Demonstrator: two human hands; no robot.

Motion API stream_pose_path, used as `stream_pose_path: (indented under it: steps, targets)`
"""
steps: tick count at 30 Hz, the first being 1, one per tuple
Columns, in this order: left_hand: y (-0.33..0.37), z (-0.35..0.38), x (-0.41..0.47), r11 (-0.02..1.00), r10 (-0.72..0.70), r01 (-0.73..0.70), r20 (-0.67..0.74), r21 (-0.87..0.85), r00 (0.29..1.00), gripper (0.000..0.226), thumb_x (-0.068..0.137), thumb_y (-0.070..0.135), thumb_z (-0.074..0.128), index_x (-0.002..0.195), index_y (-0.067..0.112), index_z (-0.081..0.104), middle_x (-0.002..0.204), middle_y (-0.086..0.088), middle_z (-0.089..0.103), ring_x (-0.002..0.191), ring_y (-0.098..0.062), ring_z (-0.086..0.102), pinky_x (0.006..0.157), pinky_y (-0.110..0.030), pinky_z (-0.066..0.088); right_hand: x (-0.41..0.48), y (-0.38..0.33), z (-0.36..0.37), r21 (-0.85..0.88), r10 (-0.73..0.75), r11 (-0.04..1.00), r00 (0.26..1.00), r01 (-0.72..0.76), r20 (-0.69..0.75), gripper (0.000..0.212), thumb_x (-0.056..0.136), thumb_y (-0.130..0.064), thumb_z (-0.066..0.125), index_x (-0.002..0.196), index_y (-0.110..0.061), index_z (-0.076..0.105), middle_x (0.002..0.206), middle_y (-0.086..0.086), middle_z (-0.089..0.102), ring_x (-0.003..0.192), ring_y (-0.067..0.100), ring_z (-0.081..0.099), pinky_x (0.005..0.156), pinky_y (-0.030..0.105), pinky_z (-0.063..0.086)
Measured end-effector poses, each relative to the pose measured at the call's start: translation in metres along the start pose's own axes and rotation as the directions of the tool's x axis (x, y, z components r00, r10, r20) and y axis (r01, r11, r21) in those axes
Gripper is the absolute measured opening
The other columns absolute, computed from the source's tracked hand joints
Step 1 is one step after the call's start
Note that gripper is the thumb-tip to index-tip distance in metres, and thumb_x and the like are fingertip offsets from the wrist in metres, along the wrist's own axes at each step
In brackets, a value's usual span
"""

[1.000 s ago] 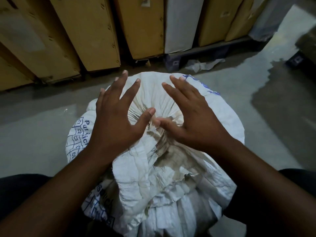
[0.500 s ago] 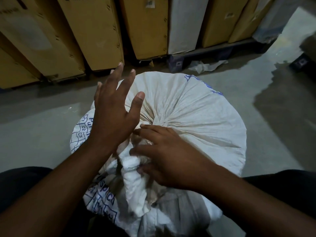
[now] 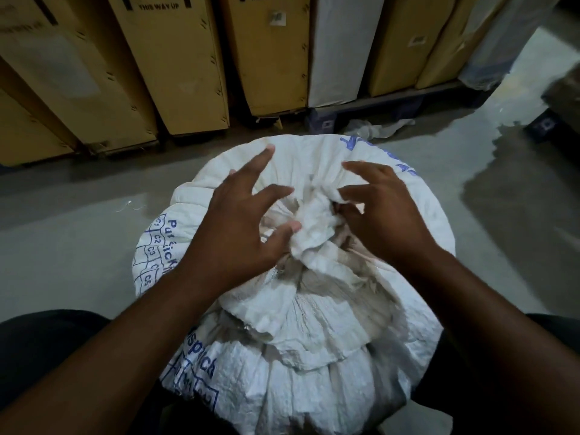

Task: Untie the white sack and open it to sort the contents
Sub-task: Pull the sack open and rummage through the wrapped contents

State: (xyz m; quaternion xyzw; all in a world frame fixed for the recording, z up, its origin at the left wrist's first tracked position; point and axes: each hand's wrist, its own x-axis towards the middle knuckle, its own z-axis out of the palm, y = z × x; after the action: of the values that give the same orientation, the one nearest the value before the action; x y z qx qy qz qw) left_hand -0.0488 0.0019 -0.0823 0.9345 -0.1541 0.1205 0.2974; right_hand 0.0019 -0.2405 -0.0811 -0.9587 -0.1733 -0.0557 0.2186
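Note:
A full white woven sack (image 3: 417,246) with blue print stands on the floor between my knees. Its mouth is gathered into a knotted bunch of cloth (image 3: 314,230) at the top centre. My left hand (image 3: 238,233) rests on the left of the knot, fingers spread, thumb pressed against the bunch. On the knot's right side, my right hand (image 3: 386,215) has its fingertips pinching the cloth. The loose flap of the sack's neck (image 3: 301,312) lies crumpled toward me.
Tall brown cartons (image 3: 175,64) and a white one (image 3: 342,48) lean on a pallet (image 3: 376,105) just behind the sack. A crumpled plastic scrap (image 3: 379,128) lies on the grey concrete floor (image 3: 69,233). A dark crate (image 3: 546,124) sits at far right.
My right hand moved from the near side of the knot up to its right side. The left hand lowered onto the knot. The bunch now stands up between both hands.

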Motion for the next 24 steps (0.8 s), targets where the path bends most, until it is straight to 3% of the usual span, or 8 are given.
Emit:
stream_pose_path:
  steps: [3, 7, 10, 12, 16, 19, 21, 24]
  targets:
    - [-0.002, 0.002, -0.002, 0.999, 0.009, -0.012, 0.091, 0.040, 0.996, 0.057, 0.081, 0.070, 0.068, 0.126, 0.035, 0.068, 0.174, 0.007, 0.019, 0.160, -0.013, 0.019, 0.129, -0.053, 0.014, 0.005, 0.012, -0.010, 0.022, 0.129, 0.992, 0.982, -0.127, -0.140, 0.018, 0.084, -0.016, 0.074, 0.100, -0.017, 0.081, 0.137, 0.006, 0.067, 0.125, 0.035, 0.059, 0.102, 0.042, 0.047]
    - [-0.009, 0.001, -0.004, 0.981, -0.100, 0.056, 0.238, 0.184, 0.966, 0.099, 0.064, 0.097, 0.054, 0.145, 0.041, 0.056, 0.176, 0.009, 0.005, 0.163, -0.015, 0.004, 0.131, -0.047, -0.001, 0.014, 0.039, -0.034, 0.285, 0.440, 0.880, 0.879, -0.381, -0.183, 0.021, 0.078, -0.018, 0.076, 0.097, -0.010, 0.079, 0.109, 0.011, 0.078, 0.104, 0.028, 0.071, 0.091, 0.031, 0.052]
    - [-0.016, 0.004, -0.004, 0.943, -0.208, 0.106, 0.313, 0.314, 0.927, 0.107, 0.065, 0.095, 0.048, 0.160, 0.047, 0.031, 0.176, 0.005, -0.006, 0.163, -0.019, -0.004, 0.130, -0.046, -0.005, 0.016, 0.053, -0.046, 0.515, 0.600, 0.724, 0.787, -0.459, -0.142, 0.019, 0.068, -0.020, 0.067, 0.082, -0.016, 0.079, 0.091, 0.017, 0.078, 0.088, 0.026, 0.074, 0.077, 0.034, 0.056]
    - [-0.019, 0.006, -0.003, 0.937, -0.243, 0.149, 0.283, 0.316, 0.928, 0.096, 0.072, 0.084, 0.047, 0.159, 0.046, 0.034, 0.177, 0.002, -0.001, 0.163, -0.021, 0.000, 0.129, -0.046, -0.004, 0.015, 0.052, -0.045, 0.557, 0.603, 0.699, 0.788, -0.448, -0.122, 0.025, 0.076, -0.005, 0.058, 0.082, -0.020, 0.078, 0.092, 0.013, 0.078, 0.088, 0.020, 0.074, 0.071, 0.030, 0.053]
    - [-0.020, 0.008, -0.002, 0.941, -0.270, 0.226, 0.153, 0.253, 0.951, 0.072, 0.079, 0.064, 0.055, 0.145, 0.036, 0.060, 0.174, -0.002, 0.021, 0.161, -0.022, 0.016, 0.129, -0.047, 0.001, 0.015, 0.031, -0.047, 0.449, 0.447, 0.850, 0.828, -0.275, -0.339, 0.038, 0.087, -0.006, 0.058, 0.116, -0.025, 0.072, 0.120, -0.001, 0.071, 0.111, 0.010, 0.065, 0.099, 0.040, 0.055]
    - [-0.019, 0.012, -0.002, 0.937, -0.256, 0.219, 0.107, 0.272, 0.961, 0.066, 0.080, 0.063, 0.058, 0.138, 0.033, 0.067, 0.170, -0.003, 0.031, 0.159, -0.024, 0.023, 0.129, -0.050, 0.006, 0.003, -0.010, -0.057, 0.145, 0.058, 0.989, 0.836, 0.026, -0.546, 0.034, 0.096, -0.011, 0.057, 0.128, -0.014, 0.068, 0.139, 0.007, 0.059, 0.129, 0.012, 0.052, 0.110, 0.033, 0.044]
    - [-0.018, 0.015, -0.002, 0.936, -0.226, 0.194, 0.081, 0.293, 0.971, 0.059, 0.080, 0.060, 0.059, 0.131, 0.031, 0.072, 0.166, -0.003, 0.039, 0.156, -0.024, 0.030, 0.129, -0.051, 0.011, -0.015, -0.046, -0.059, 0.026, -0.215, 0.962, 0.816, 0.271, -0.537, 0.030, 0.099, -0.014, 0.058, 0.126, -0.006, 0.070, 0.140, 0.013, 0.060, 0.136, 0.025, 0.051, 0.113, 0.047, 0.041]
    - [-0.020, 0.011, 0.005, 0.938, -0.231, 0.209, 0.049, 0.277, 0.972, 0.053, 0.081, 0.057, 0.050, 0.119, 0.031, 0.077, 0.160, -0.001, 0.047, 0.153, -0.023, 0.036, 0.127, -0.049, 0.011, -0.040, -0.088, -0.041, 0.108, -0.489, 0.830, 0.806, 0.548, -0.334, 0.026, 0.092, -0.010, 0.065, 0.114, -0.001, 0.076, 0.127, 0.017, 0.070, 0.124, 0.030, 0.063, 0.109, 0.046, 0.045]
